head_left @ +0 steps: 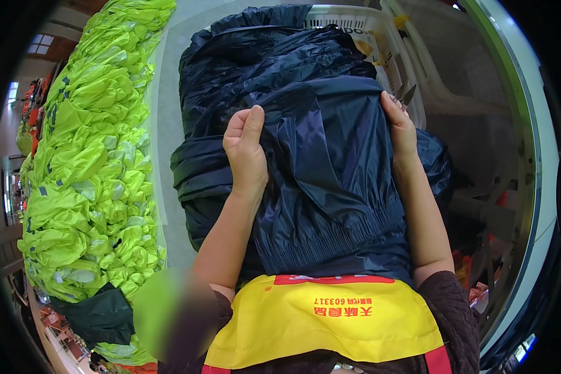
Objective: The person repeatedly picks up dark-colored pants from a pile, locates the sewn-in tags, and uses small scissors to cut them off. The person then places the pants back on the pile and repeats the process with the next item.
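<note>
Head view: navy garment (330, 162) held two-handed.
Left grip (248, 148), right grip (402, 132) pinch opposite edges; lime pile (96, 162) at left.

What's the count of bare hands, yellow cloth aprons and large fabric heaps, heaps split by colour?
Bare hands: 2 (left hand, right hand)
Yellow cloth apron: 1
Large shiny navy fabric heap: 1
Large crumpled lime-green fabric heap: 1
Total: 5
</note>
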Demonstrator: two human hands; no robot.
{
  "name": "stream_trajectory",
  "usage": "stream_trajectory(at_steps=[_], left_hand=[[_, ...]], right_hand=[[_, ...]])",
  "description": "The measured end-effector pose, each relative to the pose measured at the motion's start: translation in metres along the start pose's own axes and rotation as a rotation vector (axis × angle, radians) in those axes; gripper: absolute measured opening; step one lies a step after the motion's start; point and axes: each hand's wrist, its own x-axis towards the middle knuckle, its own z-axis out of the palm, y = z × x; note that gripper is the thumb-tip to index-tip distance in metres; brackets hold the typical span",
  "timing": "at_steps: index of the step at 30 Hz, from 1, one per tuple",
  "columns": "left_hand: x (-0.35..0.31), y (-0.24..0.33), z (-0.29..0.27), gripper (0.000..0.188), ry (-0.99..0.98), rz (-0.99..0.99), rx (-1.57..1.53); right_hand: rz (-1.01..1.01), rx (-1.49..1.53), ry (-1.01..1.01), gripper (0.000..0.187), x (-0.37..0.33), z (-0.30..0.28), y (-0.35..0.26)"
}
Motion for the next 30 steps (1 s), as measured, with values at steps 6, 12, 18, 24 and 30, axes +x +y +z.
stream_trajectory(at_steps=[6, 12, 18, 24, 30], left_hand=[[0.004, 0.002, -0.003, 0.021, -0.075, -0.160, -0.096], [0.005, -0.001, 0.000, 0.022, -0.114, -0.189, -0.118], [0.006, -0.002, 0.002, 0.020, -0.150, -0.211, -0.112], [0.014, 0.004, 0.000, 0.016, -0.132, -0.387, -0.166], [0.033, -0.002, -0.004, 0.024, -0.200, -0.654, -0.258]], right_hand=[[-0.064, -0.535, 0.004, 0.014, -0.004, 0.000, -0.019], [-0.630, -1.102, -0.193, 0.032, -0.006, 0.037, -0.057], [-0.626, -1.498, -0.586, 0.029, 0.014, 0.092, -0.025], [-0.500, -0.883, -0.319, 0.022, 0.017, 0.069, -0.042], [-0.333, -1.168, -1.148, 0.060, -0.081, 0.034, -0.069]])
